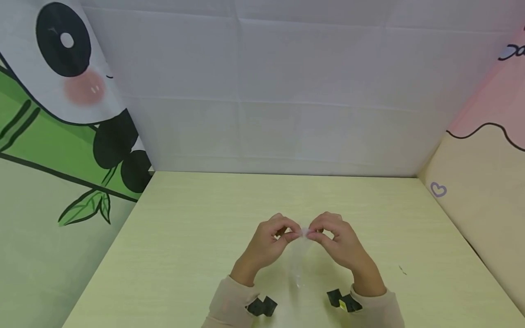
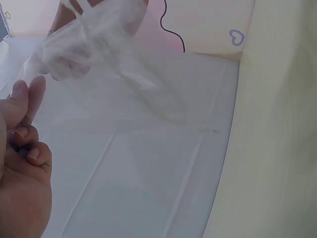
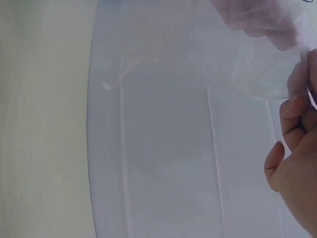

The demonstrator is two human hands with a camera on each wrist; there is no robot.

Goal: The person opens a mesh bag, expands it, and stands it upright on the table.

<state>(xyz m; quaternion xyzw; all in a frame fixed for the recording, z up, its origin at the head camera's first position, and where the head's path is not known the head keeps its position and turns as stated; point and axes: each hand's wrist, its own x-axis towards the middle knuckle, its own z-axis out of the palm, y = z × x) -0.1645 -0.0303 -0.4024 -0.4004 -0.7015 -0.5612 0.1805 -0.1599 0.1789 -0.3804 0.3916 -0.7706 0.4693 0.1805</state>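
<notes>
A thin, see-through plastic bag (image 1: pixel 298 262) hangs above the table between both hands in the head view. Thumb and fingers of my left hand (image 1: pixel 270 239) pinch its top edge on one side. Close beside it, my right hand (image 1: pixel 338 239) pinches the same edge on the other side. In the left wrist view the crumpled bag (image 2: pixel 143 84) stretches away from the left hand (image 2: pixel 25 173), and the other hand shows blurred through the film. From the right wrist, the bag (image 3: pixel 198 64) looks almost invisible against the white backdrop, beside the right hand (image 3: pixel 299 144).
Below the hands lies a pale wood-look table (image 1: pixel 184 255). A white creased backdrop (image 1: pixel 287 91) rises behind it. Printed panels stand at both sides, a green-and-white one (image 1: pixel 53 173) on the left and a pink-and-cream one (image 1: pixel 484 196) on the right.
</notes>
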